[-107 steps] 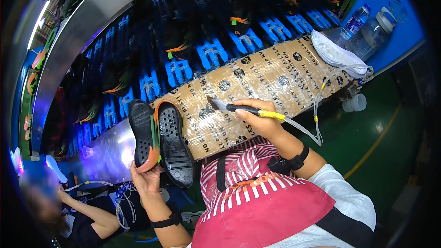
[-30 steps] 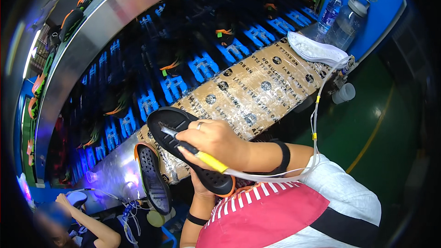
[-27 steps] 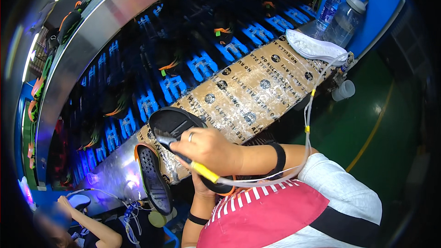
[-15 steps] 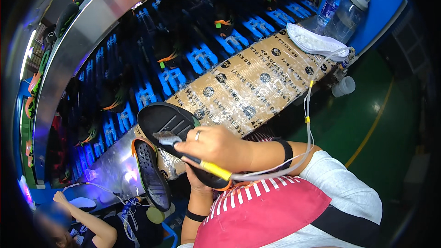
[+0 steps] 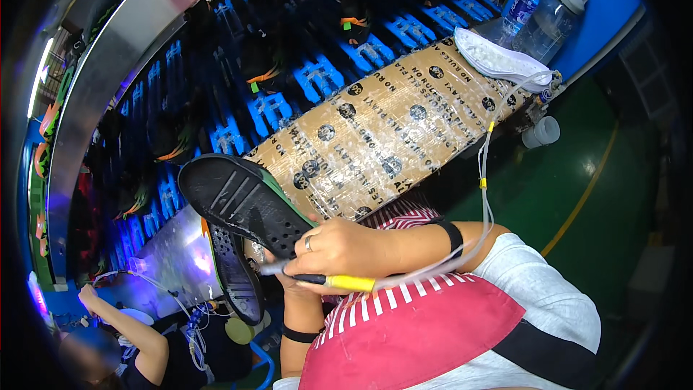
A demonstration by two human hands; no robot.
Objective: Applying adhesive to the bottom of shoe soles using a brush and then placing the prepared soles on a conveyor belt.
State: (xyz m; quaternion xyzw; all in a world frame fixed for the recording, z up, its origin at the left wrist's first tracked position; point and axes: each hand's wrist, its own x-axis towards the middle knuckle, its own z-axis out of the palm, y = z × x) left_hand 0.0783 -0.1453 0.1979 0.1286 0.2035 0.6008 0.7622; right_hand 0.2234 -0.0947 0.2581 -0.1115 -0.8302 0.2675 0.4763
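Observation:
A black shoe sole [image 5: 238, 198] with a green edge is held tilted, its toe pointing up and left. My left hand [image 5: 292, 287] grips its near end from below, and most of those fingers are hidden. My right hand [image 5: 343, 249] is closed round a brush [image 5: 310, 278] with a black handle, a yellow sleeve and a thin hose trailing from it. The brush head is at the near end of the sole; I cannot tell whether it touches. A second black sole [image 5: 237, 278] with an orange edge lies partly beneath the first.
A cardboard-covered ledge [image 5: 375, 141] runs along blue racks [image 5: 317, 79]. At its far right are a white sole [image 5: 498, 59], a water bottle [image 5: 521, 7], a large clear jug [image 5: 552, 22] and a plastic cup [image 5: 541, 132]. A co-worker's hand [image 5: 89, 299] is at lower left.
The held sole has shifted left and turned. My right hand has drawn the brush from the middle of the sole toward its near end, uncovering the holes there.

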